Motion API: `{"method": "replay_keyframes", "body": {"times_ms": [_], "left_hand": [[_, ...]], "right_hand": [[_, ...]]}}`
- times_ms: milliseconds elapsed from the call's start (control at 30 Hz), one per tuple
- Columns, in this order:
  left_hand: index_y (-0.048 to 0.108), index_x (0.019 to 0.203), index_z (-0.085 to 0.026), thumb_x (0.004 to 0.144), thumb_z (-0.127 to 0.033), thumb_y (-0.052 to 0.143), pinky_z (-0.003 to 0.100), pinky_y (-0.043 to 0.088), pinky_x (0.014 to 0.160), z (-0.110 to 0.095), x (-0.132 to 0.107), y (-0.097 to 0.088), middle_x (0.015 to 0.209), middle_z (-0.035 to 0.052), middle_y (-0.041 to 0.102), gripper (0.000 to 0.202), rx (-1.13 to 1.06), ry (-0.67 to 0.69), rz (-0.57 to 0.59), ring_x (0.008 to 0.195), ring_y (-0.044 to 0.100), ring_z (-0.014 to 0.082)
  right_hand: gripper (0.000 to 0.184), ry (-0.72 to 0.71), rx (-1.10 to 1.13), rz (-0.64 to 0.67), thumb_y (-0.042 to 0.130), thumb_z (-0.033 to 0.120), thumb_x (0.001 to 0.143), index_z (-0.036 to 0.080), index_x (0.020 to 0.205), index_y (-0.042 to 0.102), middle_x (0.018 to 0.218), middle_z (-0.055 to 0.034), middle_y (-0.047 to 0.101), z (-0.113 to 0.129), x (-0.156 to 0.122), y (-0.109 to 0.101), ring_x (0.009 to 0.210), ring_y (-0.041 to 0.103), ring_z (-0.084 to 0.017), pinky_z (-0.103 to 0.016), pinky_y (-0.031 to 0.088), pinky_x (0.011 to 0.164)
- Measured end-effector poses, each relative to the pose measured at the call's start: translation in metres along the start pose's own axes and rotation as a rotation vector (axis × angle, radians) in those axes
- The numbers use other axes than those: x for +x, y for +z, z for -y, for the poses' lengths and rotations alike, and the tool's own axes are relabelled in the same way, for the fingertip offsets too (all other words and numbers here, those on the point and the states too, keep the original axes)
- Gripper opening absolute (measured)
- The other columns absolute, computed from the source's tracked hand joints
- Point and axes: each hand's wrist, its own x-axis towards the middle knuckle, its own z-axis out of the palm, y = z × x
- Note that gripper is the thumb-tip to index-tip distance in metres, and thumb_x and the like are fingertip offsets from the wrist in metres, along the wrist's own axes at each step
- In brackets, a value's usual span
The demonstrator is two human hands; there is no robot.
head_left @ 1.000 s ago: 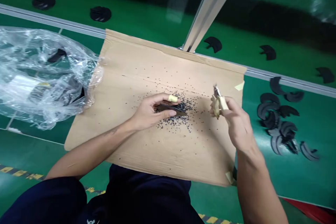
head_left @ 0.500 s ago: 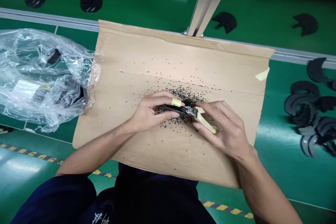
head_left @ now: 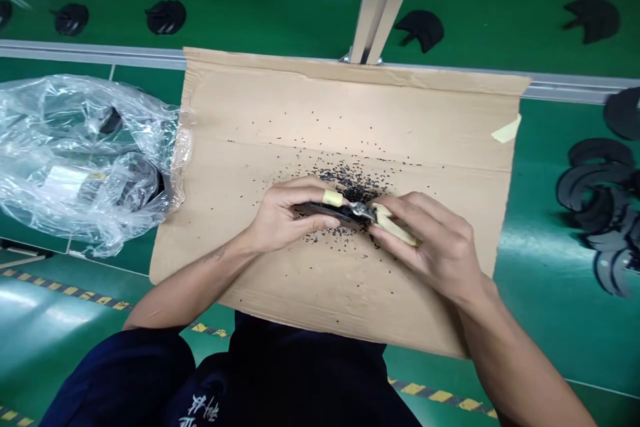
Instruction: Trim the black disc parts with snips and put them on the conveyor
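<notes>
A brown cardboard sheet lies in front of me on the green table. My left hand, with tape on the index fingertip, pinches a flat black plastic part edge-on over the sheet. My right hand is closed round small nippers with pale yellow handles. Their metal tip touches the right end of the black part. Several tiny black trimmings lie scattered round both hands.
A crumpled clear plastic bag with black parts inside sits at the left. A pile of black crescent-shaped parts lies at the right. An aluminium rail and post stand behind the cardboard; beyond them several more black parts lie on a green belt.
My right hand has swung the nippers in from the right, where they were held up and apart, down to the black part. My left hand has kept hold of the part.
</notes>
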Motion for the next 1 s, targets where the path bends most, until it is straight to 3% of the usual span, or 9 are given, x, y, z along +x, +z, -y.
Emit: {"method": "replay_keyframes", "body": {"times_ms": [233, 300, 400, 500, 567, 633, 767, 900, 1000], "left_hand": [[0.077, 0.116, -0.024, 0.087, -0.031, 0.081, 0.032, 0.058, 0.083, -0.003, 0.001, 0.001, 0.103, 0.0061, 0.079, 0.03, 0.227, 0.092, 0.013, 0.092, 0.071, 0.0159], [0.077, 0.114, -0.026, 0.087, -0.031, 0.082, 0.035, 0.057, 0.085, -0.005, 0.001, 0.0, 0.101, 0.0044, 0.08, 0.028, 0.291, 0.1, -0.039, 0.091, 0.069, 0.0164], [0.076, 0.11, -0.024, 0.089, -0.033, 0.079, 0.031, 0.058, 0.08, -0.009, 0.0, 0.002, 0.099, 0.0029, 0.079, 0.023, 0.22, 0.018, -0.15, 0.088, 0.069, 0.0146], [0.069, 0.105, -0.019, 0.09, -0.033, 0.078, 0.025, 0.061, 0.079, -0.012, -0.004, 0.009, 0.099, 0.0038, 0.076, 0.022, 0.053, -0.044, -0.137, 0.092, 0.072, 0.0135], [0.066, 0.102, -0.018, 0.089, -0.03, 0.079, 0.026, 0.062, 0.082, -0.012, -0.006, 0.014, 0.097, 0.0042, 0.074, 0.022, 0.043, -0.013, -0.058, 0.093, 0.073, 0.0143], [0.066, 0.106, -0.018, 0.09, -0.022, 0.076, 0.028, 0.062, 0.084, -0.009, -0.008, 0.016, 0.098, 0.0055, 0.074, 0.019, 0.146, 0.084, 0.021, 0.094, 0.072, 0.0158], [0.067, 0.121, -0.021, 0.091, -0.005, 0.061, 0.03, 0.061, 0.083, -0.002, -0.01, 0.013, 0.109, 0.008, 0.072, 0.035, 0.379, 0.262, 0.138, 0.1, 0.07, 0.0169], [0.071, 0.12, -0.02, 0.091, -0.002, 0.058, 0.028, 0.061, 0.082, 0.0, -0.01, 0.007, 0.109, 0.0084, 0.073, 0.037, 0.314, 0.219, 0.113, 0.1, 0.071, 0.0155], [0.074, 0.119, -0.02, 0.091, -0.007, 0.065, 0.029, 0.062, 0.085, -0.001, -0.009, 0.005, 0.11, 0.0093, 0.075, 0.032, 0.235, 0.153, 0.051, 0.1, 0.072, 0.0159]], "right_hand": [[0.035, -0.036, -0.279, -0.031, 0.068, 0.037, 0.095, 0.02, 0.125, 0.067, 0.095, -0.0103, 0.073, 0.001, 0.002, 0.003, 0.079, 0.063, -0.023, -0.037, 0.052, 0.066], [0.035, 0.019, -0.177, -0.062, 0.07, 0.036, 0.094, 0.02, 0.125, 0.067, 0.097, -0.01, 0.073, 0.004, 0.001, 0.003, 0.079, 0.064, -0.022, -0.037, 0.053, 0.068], [0.037, 0.225, 0.11, -0.118, 0.075, 0.041, 0.09, 0.023, 0.121, 0.066, 0.098, -0.0069, 0.072, 0.011, 0.0, 0.005, 0.075, 0.065, -0.019, -0.034, 0.054, 0.067], [0.042, 0.347, 0.358, -0.149, 0.079, 0.045, 0.086, 0.023, 0.119, 0.064, 0.101, -0.0062, 0.073, 0.018, -0.002, 0.011, 0.077, 0.068, -0.019, -0.032, 0.056, 0.065], [0.033, 0.302, 0.387, -0.185, 0.077, 0.036, 0.088, 0.023, 0.116, 0.065, 0.101, -0.0061, 0.075, 0.021, -0.003, 0.014, 0.078, 0.07, -0.019, -0.03, 0.057, 0.064], [0.024, 0.144, 0.311, -0.204, 0.073, 0.025, 0.09, 0.023, 0.113, 0.066, 0.098, -0.006, 0.076, 0.023, -0.004, 0.016, 0.078, 0.071, -0.018, -0.03, 0.057, 0.065], [0.031, -0.156, 0.249, -0.143, 0.07, 0.018, 0.091, 0.023, 0.121, 0.065, 0.1, -0.0088, 0.076, 0.022, -0.003, 0.011, 0.084, 0.072, -0.02, -0.034, 0.059, 0.069], [0.042, -0.025, 0.286, -0.116, 0.075, 0.02, 0.088, 0.025, 0.128, 0.063, 0.106, -0.009, 0.075, 0.013, -0.001, -0.001, 0.087, 0.072, -0.021, -0.036, 0.059, 0.07], [0.039, 0.037, 0.082, -0.071, 0.07, 0.024, 0.091, 0.029, 0.129, 0.064, 0.111, -0.0087, 0.076, 0.0, -0.001, -0.009, 0.091, 0.072, -0.024, -0.041, 0.059, 0.074]]}}
